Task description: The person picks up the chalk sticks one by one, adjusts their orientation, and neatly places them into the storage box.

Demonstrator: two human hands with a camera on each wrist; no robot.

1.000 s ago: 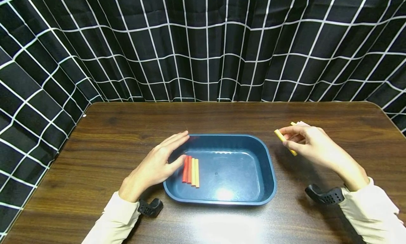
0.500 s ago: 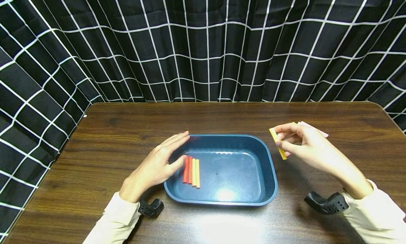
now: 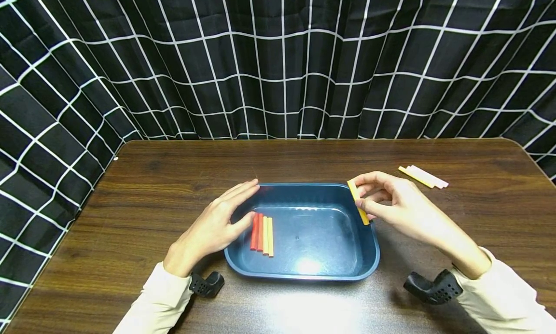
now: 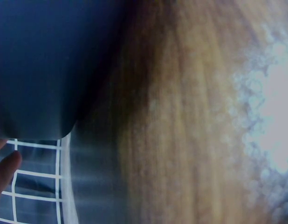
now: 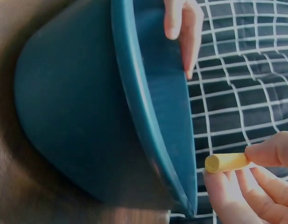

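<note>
Between thumb and fingers my right hand point(image 3: 391, 199) pinches a yellow chalk stick point(image 3: 358, 203), over the right rim of a blue plastic tray point(image 3: 304, 277). The right wrist view shows the round end of that yellow chalk point(image 5: 212, 164) pointing out of the grip. My left hand point(image 3: 217, 223) rests at the tray's left rim, fingers extended and thumb over the inside. Near that thumb, two red chalk sticks point(image 3: 256, 232) and two pale yellow chalk sticks point(image 3: 268, 236) lie side by side on the tray floor.
Right of the tray, toward the back of the wooden table point(image 3: 182, 165), lie a yellow chalk stick point(image 3: 415, 176) and some pale pinkish-white chalk sticks point(image 3: 429, 176). A black curtain with a white grid point(image 3: 269, 59) hangs behind the table.
My right hand has carried the yellow chalk leftward from the table to the tray's right rim, uncovering the chalk sticks behind it. The left hand has stayed in place.
</note>
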